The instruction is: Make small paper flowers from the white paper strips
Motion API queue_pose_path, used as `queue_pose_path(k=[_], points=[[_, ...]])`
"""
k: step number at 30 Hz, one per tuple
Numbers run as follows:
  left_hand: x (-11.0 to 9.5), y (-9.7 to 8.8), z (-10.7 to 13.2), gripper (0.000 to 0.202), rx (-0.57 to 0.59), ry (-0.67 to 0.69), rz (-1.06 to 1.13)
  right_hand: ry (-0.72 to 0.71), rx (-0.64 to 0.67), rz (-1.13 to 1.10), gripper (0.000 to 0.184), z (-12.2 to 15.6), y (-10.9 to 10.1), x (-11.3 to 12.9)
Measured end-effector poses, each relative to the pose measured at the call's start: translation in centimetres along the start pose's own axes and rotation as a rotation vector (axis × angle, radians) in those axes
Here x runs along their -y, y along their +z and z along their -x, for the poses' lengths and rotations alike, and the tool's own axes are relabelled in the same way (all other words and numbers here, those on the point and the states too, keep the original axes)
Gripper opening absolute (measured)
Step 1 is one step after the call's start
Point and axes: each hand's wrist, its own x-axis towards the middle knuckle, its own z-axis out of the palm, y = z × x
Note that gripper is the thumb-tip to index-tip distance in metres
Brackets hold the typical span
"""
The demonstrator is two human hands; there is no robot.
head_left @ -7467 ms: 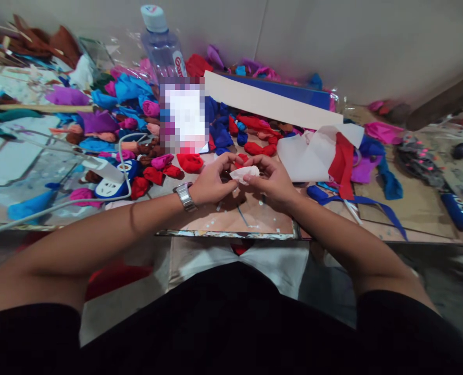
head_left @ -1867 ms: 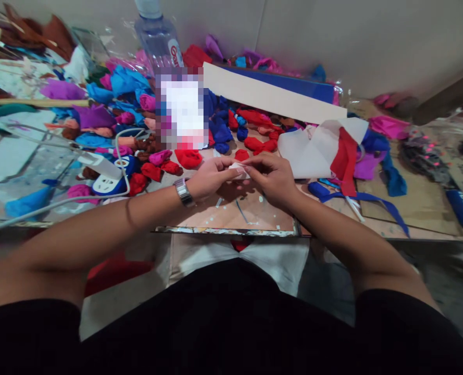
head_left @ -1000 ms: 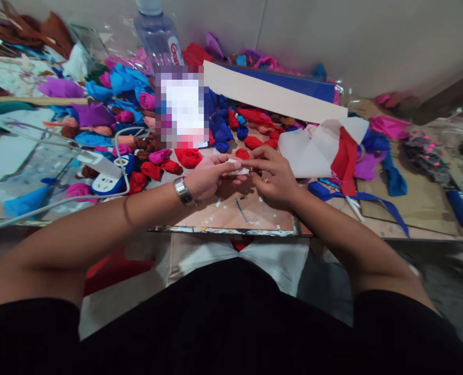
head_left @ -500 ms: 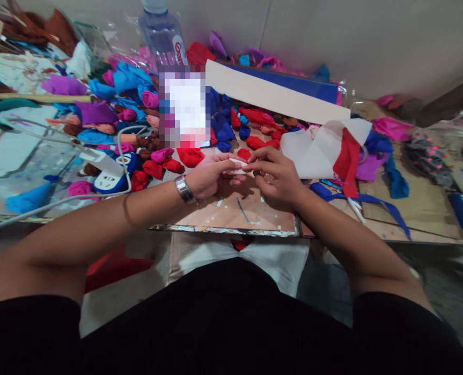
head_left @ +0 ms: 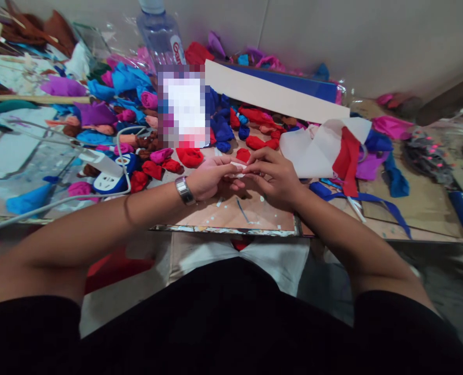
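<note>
A small strip of white paper or cloth (head_left: 238,165) is pinched between my two hands above the front of the table (head_left: 231,213). My left hand (head_left: 211,176), with a metal watch (head_left: 184,190) on its wrist, grips the strip between thumb and fingers. From the other side my right hand (head_left: 272,172) closes its fingertips on the strip's right end, hiding part of it. Just behind the hands lies a red cloth bundle (head_left: 242,154). To the right of my right hand rests a translucent white sheet (head_left: 307,151) with a red strip (head_left: 346,156) on it.
Several coloured bundles crowd the table's back and left. A large plastic bottle (head_left: 161,39) stands behind a blurred-out bright panel (head_left: 186,107). A power socket (head_left: 108,181) with a white cable sits left. A long cream board (head_left: 274,94) leans at the back; a blue strip (head_left: 387,208) lies right.
My fingers have shifted slightly around the white strip, and less of it shows between them. The strip stays in both hands, and the things on the table look unmoved.
</note>
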Motion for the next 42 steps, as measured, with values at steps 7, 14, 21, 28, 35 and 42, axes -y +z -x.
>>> queue_pose_path(k=[7, 14, 21, 28, 35, 42], points=[[-0.1, 0.1, 0.0, 0.011, -0.005, 0.002, 0.016, 0.037, -0.005, -0.001, 0.017, 0.2, 0.2, 0.0], [0.2, -0.1, 0.0, 0.016, 0.047, -0.044, 0.036, 0.006, 0.026, -0.002, 0.016, 0.0, -0.1, 0.2], [0.6, -0.3, 0.0, 0.027, 0.1, 0.019, -0.008, 0.023, -0.013, -0.018, 0.013, -0.2, 0.1, 0.3], [0.7, -0.8, 0.1, 0.045, 0.178, 0.159, -0.214, 0.068, -0.094, -0.041, 0.013, -0.3, 0.3, 0.4], [0.3, -0.3, 0.6, 0.049, 0.182, 0.174, -0.355, 0.112, -0.072, -0.089, 0.027, -0.4, 0.3, 0.7], [0.5, -0.9, 0.4, 0.041, 0.124, 0.179, -0.416, 0.151, -0.008, -0.205, 0.031, -0.5, 0.1, 0.3]])
